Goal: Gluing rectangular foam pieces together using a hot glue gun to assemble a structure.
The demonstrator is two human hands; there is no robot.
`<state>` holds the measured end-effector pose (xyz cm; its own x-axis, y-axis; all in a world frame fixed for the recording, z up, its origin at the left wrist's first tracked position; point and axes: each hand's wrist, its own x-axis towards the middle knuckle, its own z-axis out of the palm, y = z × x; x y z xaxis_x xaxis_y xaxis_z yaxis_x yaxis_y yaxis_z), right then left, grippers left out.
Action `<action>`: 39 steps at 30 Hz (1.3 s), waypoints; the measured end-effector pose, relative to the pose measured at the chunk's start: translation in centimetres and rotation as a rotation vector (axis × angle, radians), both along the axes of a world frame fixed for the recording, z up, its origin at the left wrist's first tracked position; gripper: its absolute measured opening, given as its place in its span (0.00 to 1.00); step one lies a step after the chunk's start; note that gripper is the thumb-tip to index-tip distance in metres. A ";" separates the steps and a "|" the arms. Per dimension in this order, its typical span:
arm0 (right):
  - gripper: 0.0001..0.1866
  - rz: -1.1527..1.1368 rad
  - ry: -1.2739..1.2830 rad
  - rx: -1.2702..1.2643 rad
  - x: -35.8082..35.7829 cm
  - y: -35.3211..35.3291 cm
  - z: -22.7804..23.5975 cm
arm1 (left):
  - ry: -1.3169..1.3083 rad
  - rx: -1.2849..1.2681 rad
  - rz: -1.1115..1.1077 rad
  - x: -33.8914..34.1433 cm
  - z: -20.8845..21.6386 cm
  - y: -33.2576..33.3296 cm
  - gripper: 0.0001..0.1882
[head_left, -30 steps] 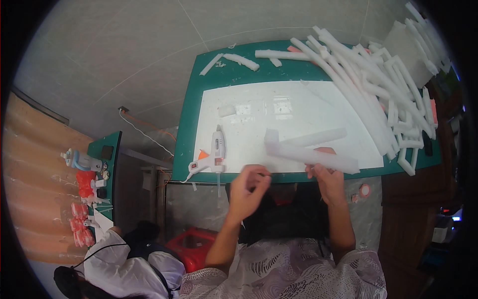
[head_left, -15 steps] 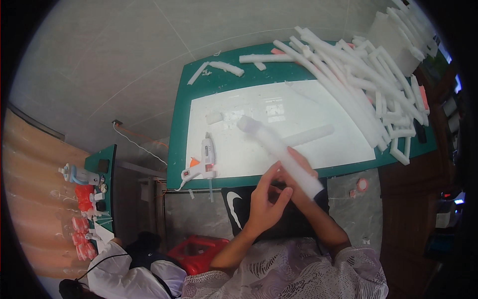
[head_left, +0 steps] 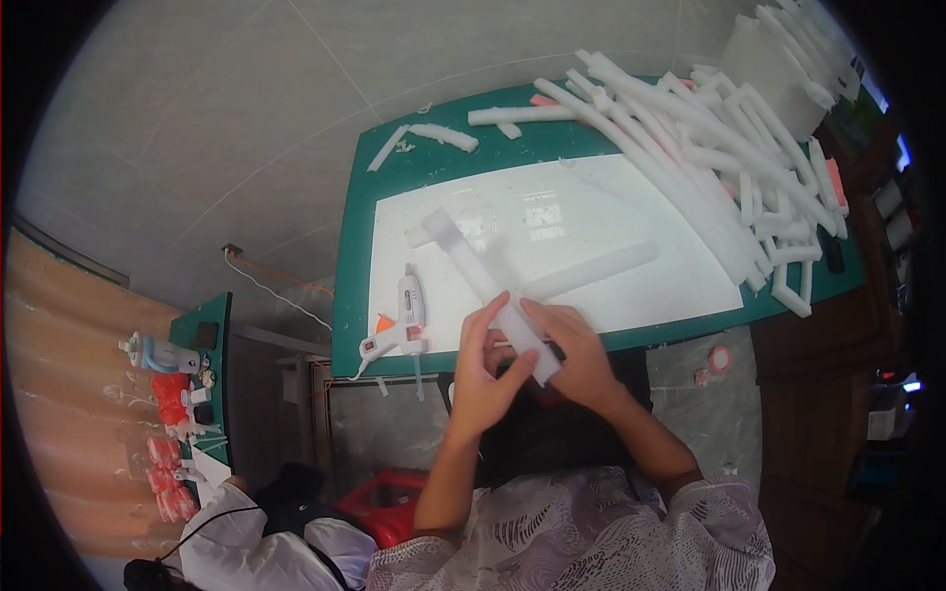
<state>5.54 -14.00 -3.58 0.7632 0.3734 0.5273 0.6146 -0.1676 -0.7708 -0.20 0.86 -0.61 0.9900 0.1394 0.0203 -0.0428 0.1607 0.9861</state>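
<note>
A white foam strip [head_left: 477, 270] slants across the near middle of the board, its near end between my hands and its far end held over a small foam piece [head_left: 419, 237]. My left hand [head_left: 487, 362] pinches the strip from the left, thumb low and fingers above. From the right, my right hand [head_left: 574, 347] is closed on the strip, its fingertips on the upper edge. Beyond my right hand, a second foam strip [head_left: 609, 268] lies on the white board [head_left: 552, 197]. A white hot glue gun [head_left: 406, 313] with an orange part rests left of my hands.
Foam strips and bent foam frames [head_left: 709, 167] pile up at the right of the green table [head_left: 357, 236]. Foam scraps [head_left: 443, 135] lie along its far edge. A person's white sleeve [head_left: 241, 542] and a red stool [head_left: 389, 507] are at lower left.
The foam strip has swung left and toward me, its far end now over the small foam piece. My left hand has closed on it; my right hand has shifted to its right side.
</note>
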 end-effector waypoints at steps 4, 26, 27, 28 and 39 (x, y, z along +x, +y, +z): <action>0.26 0.039 0.014 -0.152 2.0 -2.7 0.4 | 0.029 0.103 0.028 1.1 0.2 2.5 0.37; 0.18 -0.557 -0.258 -0.553 6.4 -8.2 -1.6 | -0.136 0.806 0.125 3.8 -2.3 2.8 0.19; 0.18 -0.552 -0.258 -0.552 6.4 -8.1 -1.7 | -0.134 0.807 0.130 3.6 -2.2 2.7 0.19; 0.18 -0.553 -0.253 -0.556 6.4 -8.1 -1.7 | -0.117 0.830 0.145 3.5 -1.9 2.6 0.18; 0.19 -0.565 -0.269 -0.542 6.0 -8.1 -1.5 | -0.097 0.923 0.418 -1.6 1.3 12.9 0.18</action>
<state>11.54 -22.12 -5.07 0.7855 0.2268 0.5757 0.4784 -0.8127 -0.3326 -1.80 13.80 0.71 0.8541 0.3633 0.3723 -0.0075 -0.7071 0.7071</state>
